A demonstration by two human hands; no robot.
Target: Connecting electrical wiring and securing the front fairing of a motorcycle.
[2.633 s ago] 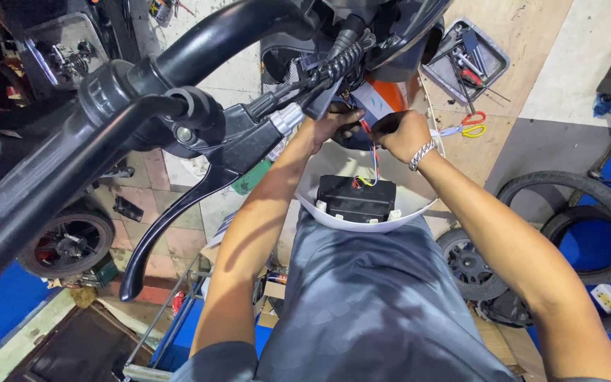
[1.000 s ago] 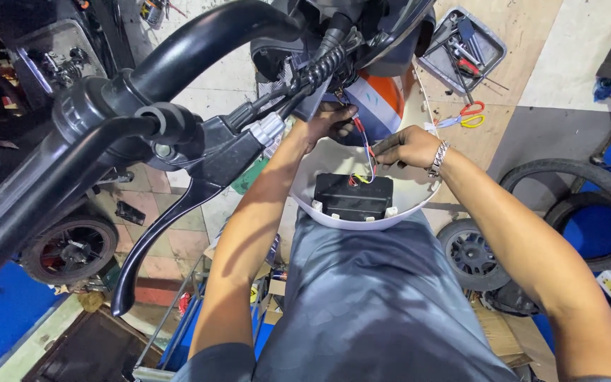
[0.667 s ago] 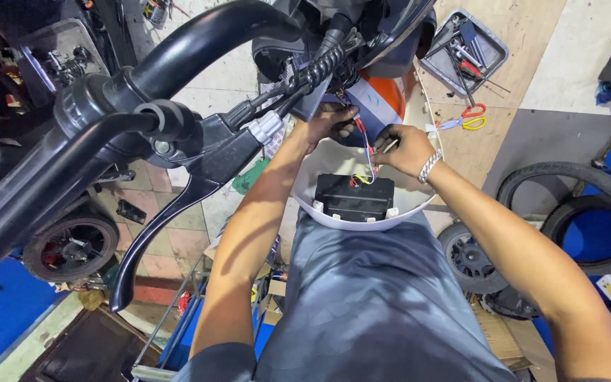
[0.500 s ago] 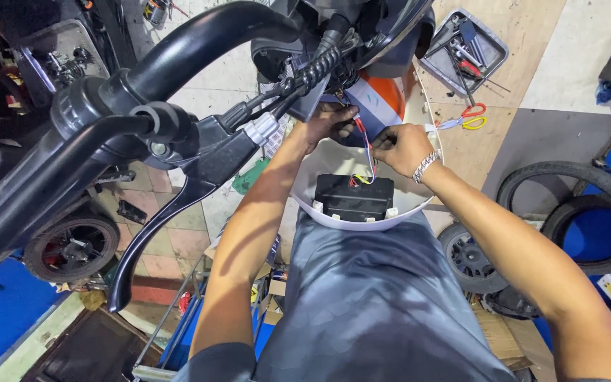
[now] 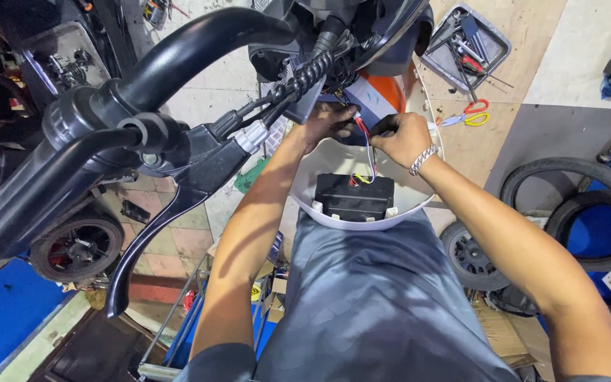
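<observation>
Both my hands meet under the scooter's front housing, over a white headlight shell [image 5: 334, 212] that rests on my lap. My left hand [image 5: 325, 122] pinches a small connector with red, blue and yellow wires [image 5: 369, 152]. My right hand [image 5: 403, 138], with a metal bracelet on its wrist, holds the same wire bundle from the right. The wires run down to a black box [image 5: 353, 197] inside the shell. An orange and white part [image 5: 380, 95] sits just behind my fingers.
A black handlebar with its brake lever [image 5: 157, 233] crosses the left foreground. A grey tray of tools [image 5: 467, 44] and scissors [image 5: 464, 117] lie on the plywood floor beyond. Tyres [image 5: 588, 205] and a small wheel [image 5: 472, 256] lie at the right, another wheel [image 5: 76, 247] at the left.
My hands have stayed at the wires, shifting only slightly; my right hand rose a little toward the connector. The view moved a bit.
</observation>
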